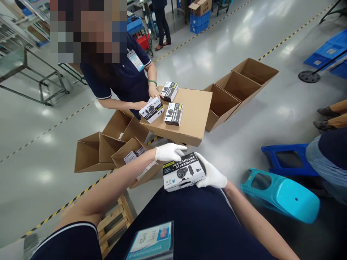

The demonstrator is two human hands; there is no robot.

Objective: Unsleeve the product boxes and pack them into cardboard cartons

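Box (184, 173) is held just before the wearer's waist, printed face up, perhaps for easy reading; the right hand (213, 174) clamps its right side, seemingly bearing the weight; the left hand (168, 152) lies at its far left edge, fingers stretched, its grip hard to tell; beyond, an upturned-looking carton (193, 104) keeps three packs (173, 114) within a co-worker's (119, 90) reach; open cartons (217, 117) flank it, mouths up, as if for easy filling.

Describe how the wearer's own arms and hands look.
The left hand and right hand wear wrist-length, plain white gloves. Both forearms are bare. The visible left sleeve is short and navy, edged with a white stripe.
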